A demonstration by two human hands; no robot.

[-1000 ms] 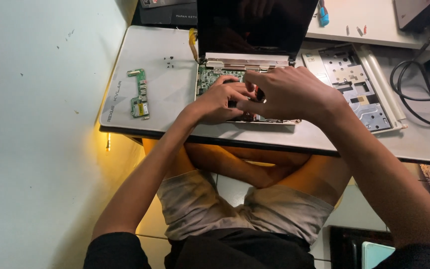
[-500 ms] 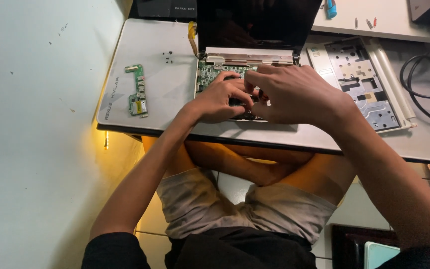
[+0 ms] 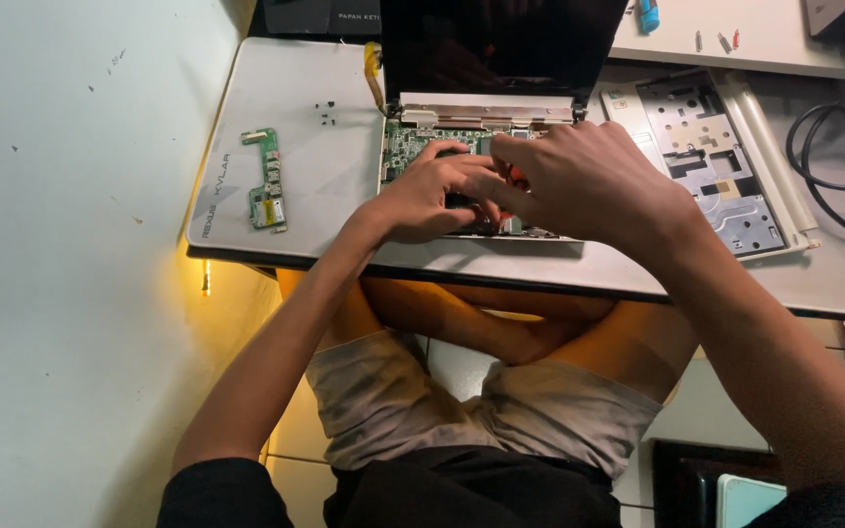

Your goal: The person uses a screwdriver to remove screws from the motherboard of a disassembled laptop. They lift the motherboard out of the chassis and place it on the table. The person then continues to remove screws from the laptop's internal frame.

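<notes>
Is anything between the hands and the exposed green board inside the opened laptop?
Nothing visible does. The left hand and right hand both already rest on the green circuit board in the opened laptop's silver base. Their fingers hide the spot they work on, so what lies underneath cannot be seen.

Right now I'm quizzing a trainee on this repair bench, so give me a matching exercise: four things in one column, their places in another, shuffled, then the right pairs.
Things:
1. small green board
2. keyboard frame
3. black cable
4. loose screws

Places:
A. coiled at the table's far right edge
B. right of the open laptop, underside up
C. near the table's left edge, alone
D. between the green board and the laptop, towards the back

Pairs: 1-C, 2-B, 3-A, 4-D
</notes>
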